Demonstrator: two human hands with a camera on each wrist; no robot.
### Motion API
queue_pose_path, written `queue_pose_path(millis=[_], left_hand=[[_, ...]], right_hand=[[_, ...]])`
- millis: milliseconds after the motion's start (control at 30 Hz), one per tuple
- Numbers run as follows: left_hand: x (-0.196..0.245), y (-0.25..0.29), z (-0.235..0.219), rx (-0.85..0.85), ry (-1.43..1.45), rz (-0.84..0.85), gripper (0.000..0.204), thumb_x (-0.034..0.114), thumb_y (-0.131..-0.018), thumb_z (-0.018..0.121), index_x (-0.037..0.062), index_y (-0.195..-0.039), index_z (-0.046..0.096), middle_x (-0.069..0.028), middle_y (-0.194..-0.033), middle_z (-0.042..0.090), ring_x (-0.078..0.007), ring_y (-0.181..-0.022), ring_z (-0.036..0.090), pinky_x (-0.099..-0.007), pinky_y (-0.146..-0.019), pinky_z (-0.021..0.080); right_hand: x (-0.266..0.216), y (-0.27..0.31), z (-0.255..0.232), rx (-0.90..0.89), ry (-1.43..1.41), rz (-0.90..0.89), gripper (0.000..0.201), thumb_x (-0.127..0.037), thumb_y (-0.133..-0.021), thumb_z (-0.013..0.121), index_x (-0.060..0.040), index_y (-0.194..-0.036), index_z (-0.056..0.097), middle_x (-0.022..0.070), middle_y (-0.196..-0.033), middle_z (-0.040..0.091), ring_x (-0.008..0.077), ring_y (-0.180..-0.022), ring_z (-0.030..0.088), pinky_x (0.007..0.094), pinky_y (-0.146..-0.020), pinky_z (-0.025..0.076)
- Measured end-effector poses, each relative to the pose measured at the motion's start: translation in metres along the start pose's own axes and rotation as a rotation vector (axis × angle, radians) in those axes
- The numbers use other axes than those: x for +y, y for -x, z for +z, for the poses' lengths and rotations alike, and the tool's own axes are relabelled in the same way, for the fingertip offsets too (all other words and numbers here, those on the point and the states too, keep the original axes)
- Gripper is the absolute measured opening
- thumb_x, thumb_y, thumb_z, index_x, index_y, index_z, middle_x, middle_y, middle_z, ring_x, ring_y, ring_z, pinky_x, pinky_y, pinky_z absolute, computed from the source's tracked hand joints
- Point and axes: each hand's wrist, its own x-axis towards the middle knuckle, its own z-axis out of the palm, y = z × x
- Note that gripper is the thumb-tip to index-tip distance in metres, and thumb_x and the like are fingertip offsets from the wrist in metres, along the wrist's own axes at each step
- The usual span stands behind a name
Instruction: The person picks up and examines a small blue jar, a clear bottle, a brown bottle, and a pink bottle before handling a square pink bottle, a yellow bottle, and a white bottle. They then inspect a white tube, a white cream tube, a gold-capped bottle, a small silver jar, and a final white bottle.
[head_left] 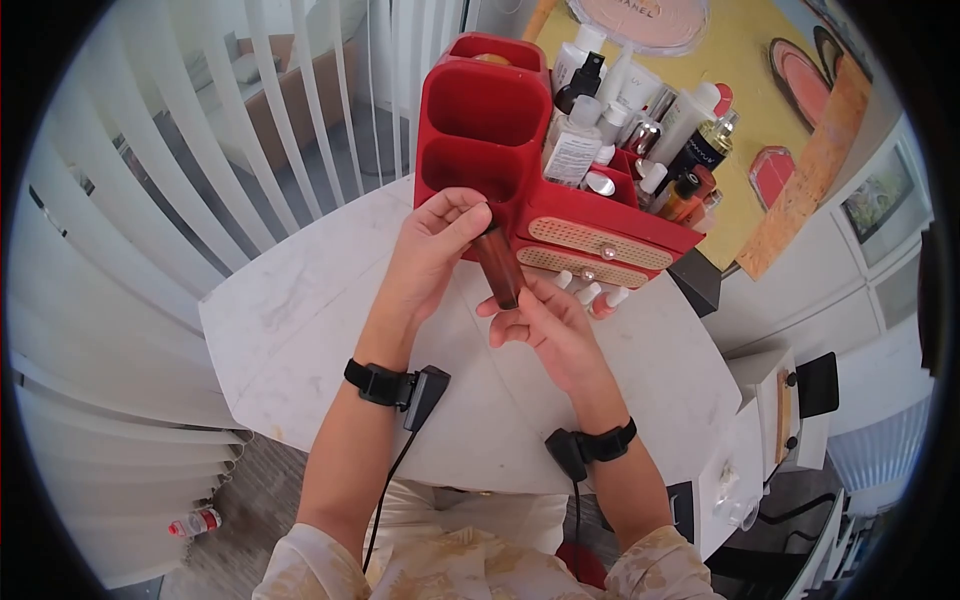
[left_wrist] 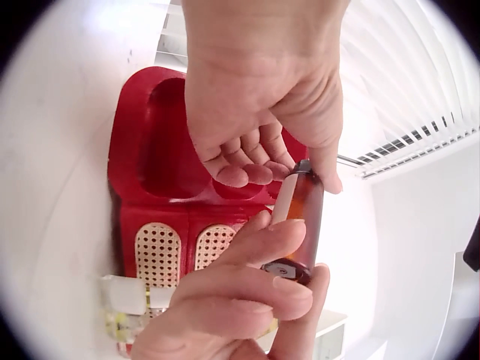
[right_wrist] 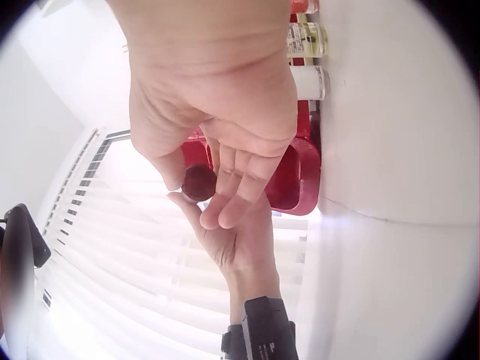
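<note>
A small amber bottle with a dark cap (head_left: 499, 264) is held between both hands above the white table. My left hand (head_left: 432, 247) pinches its capped upper end between thumb and fingers. At the bottle's base, the thumb and fingers of my right hand (head_left: 556, 326) grip it. The left wrist view shows a pale label on the side of the bottle (left_wrist: 298, 217); in the right wrist view its round dark base (right_wrist: 199, 183) faces the camera. Just beyond the hands stands a red organizer (head_left: 535, 170) with open compartments and two woven-front drawers.
Many cosmetic bottles (head_left: 575, 140) crowd the organizer's right side. Several small white-capped bottles (head_left: 590, 294) stand before its drawers. White vertical blinds (head_left: 190, 140) line the left. A yellow board (head_left: 735, 180) is behind, and the marble-look table (head_left: 290, 320) spreads around the hands.
</note>
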Motion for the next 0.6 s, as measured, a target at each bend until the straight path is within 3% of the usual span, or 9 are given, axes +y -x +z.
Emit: queue_pose_path(millis=[233,600], left_hand=[[0.0044,0.0009,0.005,-0.015,-0.02,-0.048,0.03,0.039,-0.102,0.066,0.0102,-0.11,0.07,0.0025,-0.093,0.068,-0.0092,-0.086,0.062,-0.03,-0.078,0.05],[0.0033,0.0022,0.0074,0.007,-0.055,-0.065,0.033,0.041,-0.103,0.062,0.0099,-0.11,0.073,0.0016,-0.091,0.068,-0.0102,-0.085,0.062,-0.0301,-0.079,0.049]], right_hand=[[0.0019,-0.0007,-0.0013,0.003,-0.08,-0.012,0.043,-0.036,-0.108,0.053,-0.001,-0.134,0.059,0.0128,-0.112,0.072,0.0162,-0.087,0.07,0.0323,-0.082,0.056],[0.0028,-0.001,-0.0032,-0.022,-0.079,-0.023,0.039,-0.035,-0.106,0.058,-0.0011,-0.125,0.062,0.0092,-0.105,0.071,0.0158,-0.084,0.068,0.0333,-0.081,0.055]])
